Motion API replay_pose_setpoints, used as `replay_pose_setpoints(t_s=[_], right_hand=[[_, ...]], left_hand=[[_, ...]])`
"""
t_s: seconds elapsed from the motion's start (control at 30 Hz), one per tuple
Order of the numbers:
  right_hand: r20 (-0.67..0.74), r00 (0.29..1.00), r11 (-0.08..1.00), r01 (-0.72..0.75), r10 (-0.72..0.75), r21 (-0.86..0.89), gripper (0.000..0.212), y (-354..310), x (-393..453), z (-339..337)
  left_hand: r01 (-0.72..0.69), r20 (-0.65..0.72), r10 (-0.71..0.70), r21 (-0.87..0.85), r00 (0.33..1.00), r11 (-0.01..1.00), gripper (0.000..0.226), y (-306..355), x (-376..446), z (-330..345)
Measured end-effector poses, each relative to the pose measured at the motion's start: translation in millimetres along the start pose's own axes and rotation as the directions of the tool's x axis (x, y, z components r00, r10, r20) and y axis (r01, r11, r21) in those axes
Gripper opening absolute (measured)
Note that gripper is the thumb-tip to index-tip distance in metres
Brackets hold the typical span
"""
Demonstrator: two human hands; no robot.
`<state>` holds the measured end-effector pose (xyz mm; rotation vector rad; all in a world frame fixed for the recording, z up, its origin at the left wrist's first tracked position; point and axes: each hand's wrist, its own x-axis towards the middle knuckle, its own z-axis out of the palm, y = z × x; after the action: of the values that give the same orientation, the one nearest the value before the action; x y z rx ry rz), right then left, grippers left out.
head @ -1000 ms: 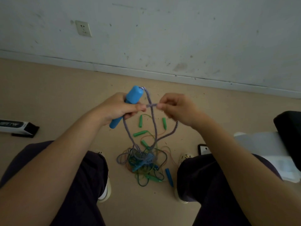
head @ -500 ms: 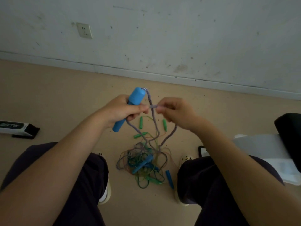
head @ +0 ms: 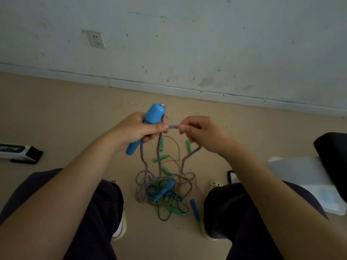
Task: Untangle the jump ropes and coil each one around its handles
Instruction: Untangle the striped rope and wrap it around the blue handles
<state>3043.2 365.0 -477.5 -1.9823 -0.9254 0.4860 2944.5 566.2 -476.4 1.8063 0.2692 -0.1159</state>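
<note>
- Step in hand, as I judge it: working the purple braided rope (head: 160, 147) free of the pile, not coiling yet.
- Left hand (head: 135, 131): grip closed around the big blue handle (head: 148, 124), handle tilted, its far end up and to the right. The rope leaves that far end and drops down beside my knuckles.
- Right hand (head: 201, 131): grip closed, thumb and forefinger pinching a short stretch of the same rope. That stretch runs level between both hands, touching my left fingertips.
- Below the hands, three strands of the purple rope hang to the floor (head: 56, 113) and run into the tangled pile (head: 165, 192) between my feet.
- In the pile: the second blue handle (head: 163, 191), thin green and dark cords, an orange cord, green handles (head: 161, 158) at its far side, one small blue handle (head: 194, 207) at its near right edge. I can't tell which cord goes to which handle.
- The purple loops lie at the left of the pile, crossed with the thin cords. Whether it's knotted or just overlaid, can't tell.
- Next move calls for: keep the left grip fixed, feed the rope through the right pinch, lift slowly so the loops slide off the thin cords.
- Risk: pulling hard may cinch the thin cords around the second blue handle.
- Coil only after that handle is clear.
</note>
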Motion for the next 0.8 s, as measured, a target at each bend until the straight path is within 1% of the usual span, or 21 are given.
replay_pose_setpoints(t_s=[0.07, 0.13, 0.17, 0.2, 0.3, 0.37, 0.4, 0.47, 0.53, 0.57, 0.63, 0.7, 0.8], right_hand=[[-0.127, 0.991, 0.999, -0.044, 0.045, 0.016, 0.02, 7, 2, -19], [-0.196, 0.977, 0.995, -0.071, 0.083, 0.067, 0.019, 14, 3, -32], [-0.186, 0.979, 0.994, -0.074, 0.087, 0.08, 0.017, 15, 3, -33], [-0.148, 0.985, 0.994, -0.073, 0.084, 0.082, 0.014, 13, 3, -31], [0.02, 0.997, 0.997, -0.071, 0.07, 0.035, 0.007, 4, 0, -10], [0.079, 0.996, 0.999, -0.039, 0.037, 0.016, 0.007, 0, 0, 5], [0.08, 0.997, 1.0, -0.023, 0.022, 0.008, 0.007, -1, 1, 8], [0.036, 0.999, 1.0, -0.002, 0.002, -0.008, 0.006, 0, 2, 3], [-0.041, 0.999, 1.0, -0.011, 0.011, 0.0, 0.011, 5, 4, -10], [-0.078, 0.997, 0.999, -0.026, 0.028, 0.025, 0.012, 8, 3, -17], [-0.113, 0.991, 0.995, -0.062, 0.071, 0.082, 0.01, 12, 2, -25], [-0.08, 0.992, 0.991, -0.093, 0.101, 0.096, 0.01, 11, 0, -23], [0.026, 0.996, 0.992, -0.091, 0.089, 0.087, 0.008, 5, -1, -4]], left_hand=[[0.015, -0.09, -0.014, 0.014, 0.996, 1.0, 0.036, 0, -1, -18], [0.013, -0.156, -0.013, 0.001, 0.988, 1.0, 0.035, -2, -2, -33], [0.008, -0.164, -0.011, -0.017, 0.986, 1.0, 0.034, -4, -2, -35], [0.009, -0.154, -0.012, -0.021, 0.988, 1.0, 0.031, -5, -3, -33], [0.033, -0.065, -0.031, 0.026, 0.997, 0.999, 0.022, -4, -1, -7], [0.022, -0.009, -0.022, 0.006, 1.0, 1.0, 0.024, -3, 1, 8], [0.013, 0.001, -0.013, -0.014, 1.0, 1.0, 0.026, -3, 2, 11], [-0.001, -0.024, 0.001, -0.004, 1.0, 1.0, 0.032, 1, 2, 4], [-0.01, -0.091, 0.012, 0.024, 0.996, 1.0, 0.031, 3, 1, -11], [-0.014, -0.13, 0.016, 0.014, 0.991, 1.0, 0.03, 3, 0, -18], [-0.037, -0.183, 0.03, -0.03, 0.983, 0.999, 0.036, 2, 0, -28], [-0.029, -0.172, 0.025, -0.021, 0.985, 0.999, 0.037, -1, -1, -27], [-0.001, -0.091, 0.004, 0.035, 0.996, 0.999, 0.027, -2, 0, -5]])
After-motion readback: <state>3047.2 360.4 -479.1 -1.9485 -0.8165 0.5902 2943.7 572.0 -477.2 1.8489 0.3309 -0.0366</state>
